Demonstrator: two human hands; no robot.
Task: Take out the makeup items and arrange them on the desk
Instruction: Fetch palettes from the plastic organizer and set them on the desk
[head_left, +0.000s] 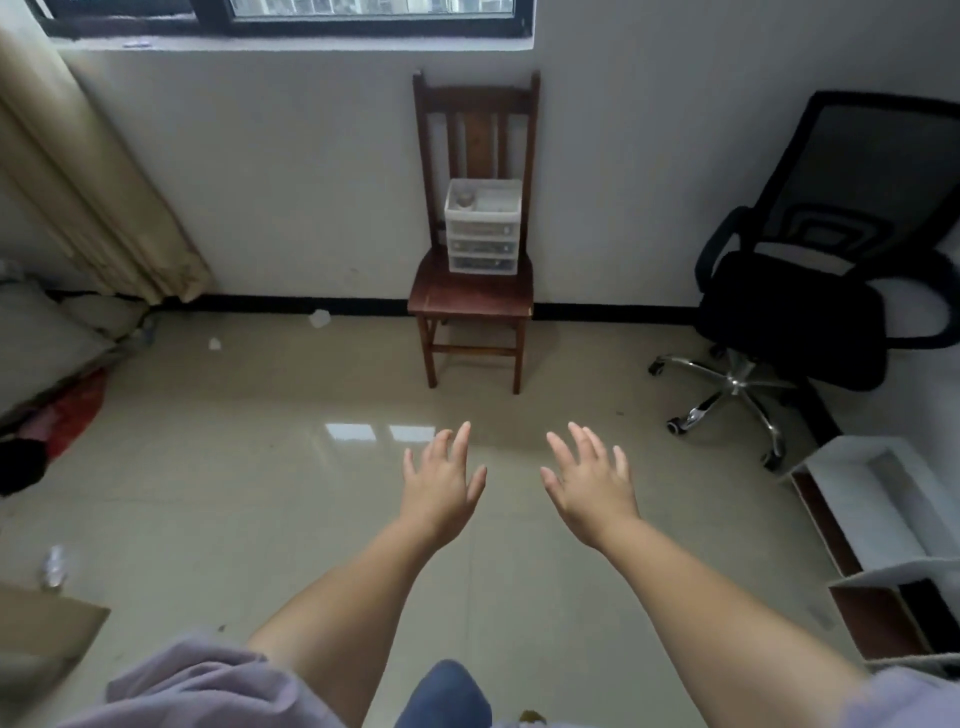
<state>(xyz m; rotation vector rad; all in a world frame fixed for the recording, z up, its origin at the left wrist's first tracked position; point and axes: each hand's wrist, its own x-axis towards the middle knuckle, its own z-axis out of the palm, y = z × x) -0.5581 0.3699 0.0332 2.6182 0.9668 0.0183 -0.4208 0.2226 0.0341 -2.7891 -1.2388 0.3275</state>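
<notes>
- Both arms are stretched forward over the tiled floor (234, 493), palms down.
- Left hand (441, 486): fingers straight and spread, it holds nothing and touches nothing.
- Right hand (592, 486): same pose, fingers spread wide, nothing in it. The two hands are near each other but apart.
- The task's thing, a small white plastic drawer unit (482, 226), stands on the seat of a brown wooden chair (470, 299), at the back of the seat, close to the chair's backrest. It is well apart from both hands.
- The unit has 3 drawers in front, all look pushed in, w/ dark contents behind the clear fronts; too blurred to say which items.
- On the open top tray of the unit, at its left side, lies a small round thing (464, 198), maybe a jar, I cannot tell exactly.
- The chair stands against the white wall, under the window (311, 15).
- To the right, a black office chair (810, 312) w/ chrome wheel base, apart from the wooden chair.
- At the right edge, white furniture w/ brown panels (878, 519).
- At the left, a beige curtain (78, 171), and some red and dark cloth (72, 415) on the floor.
</notes>
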